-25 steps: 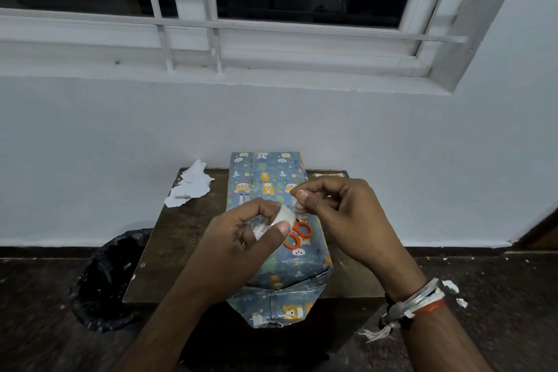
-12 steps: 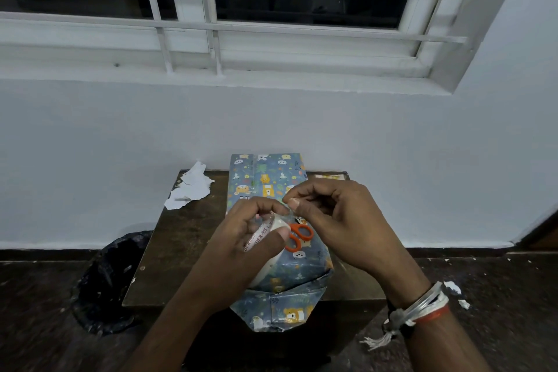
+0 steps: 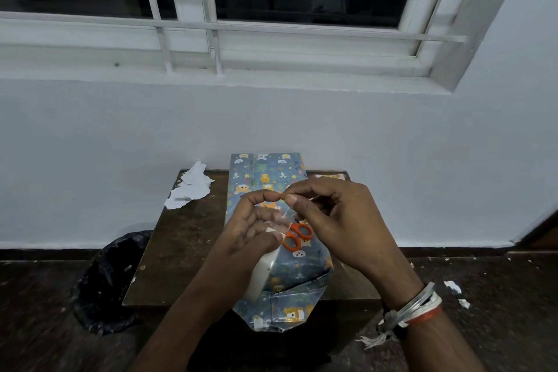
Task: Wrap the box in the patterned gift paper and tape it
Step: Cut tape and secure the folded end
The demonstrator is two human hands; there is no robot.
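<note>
Head view is showing the paper-wrapped box (image 3: pixel 267 174) lying lengthwise on the counter (image 3: pixel 184 238), its near end overhanging the edge. The left hand (image 3: pixel 250 234) is gripping a white tape roll (image 3: pixel 262 276), fingers curled round it. The right hand (image 3: pixel 339 220) is pinching the clear tape end (image 3: pixel 285 216) between thumb and forefinger. Orange scissors (image 3: pixel 298 235) are lying on the box; scraps (image 3: pixel 190 188) are sitting at the counter's far-left corner.

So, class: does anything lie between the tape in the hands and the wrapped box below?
Yes. Orange-handled scissors lie on top of the box, directly under the tape that the right hand pinches off the roll in the left hand. The loose folded end nearest the person has nothing visible on it.
</note>
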